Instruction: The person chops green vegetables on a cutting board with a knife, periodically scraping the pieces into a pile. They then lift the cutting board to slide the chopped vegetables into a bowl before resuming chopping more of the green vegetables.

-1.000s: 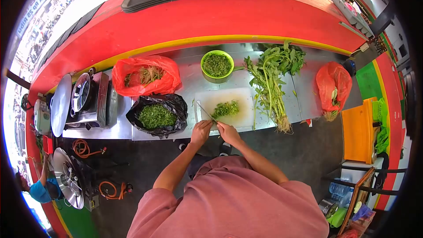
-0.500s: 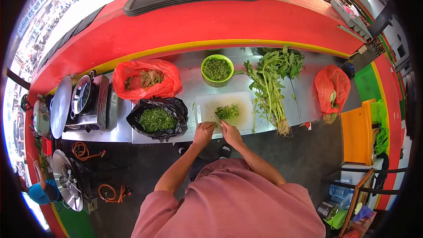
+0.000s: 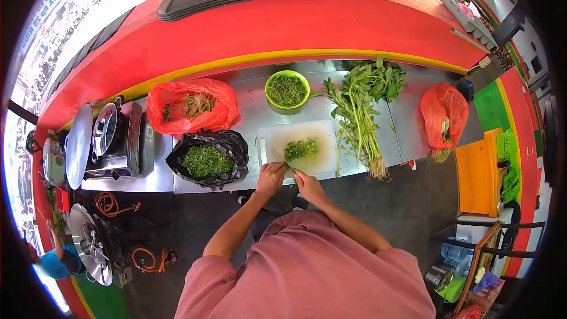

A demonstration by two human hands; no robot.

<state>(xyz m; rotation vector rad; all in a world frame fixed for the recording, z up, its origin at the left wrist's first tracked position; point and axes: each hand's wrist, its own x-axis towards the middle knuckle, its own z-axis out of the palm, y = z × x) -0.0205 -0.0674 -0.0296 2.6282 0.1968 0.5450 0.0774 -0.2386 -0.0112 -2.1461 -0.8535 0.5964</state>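
The right hand (image 3: 309,188) grips a knife (image 3: 287,163) slanting over the board (image 3: 326,130); the left hand (image 3: 270,179) curls just beside it, its hold hidden. Chopped greens (image 3: 301,149) lie on the board, between a black bag (image 3: 238,168) and long stems (image 3: 367,136), with a bowl (image 3: 287,109) beyond.

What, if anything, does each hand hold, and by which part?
The right hand appears to grip a knife by the handle end, blade angled over the board; whether the left hand, near the blade, holds anything cannot be told.
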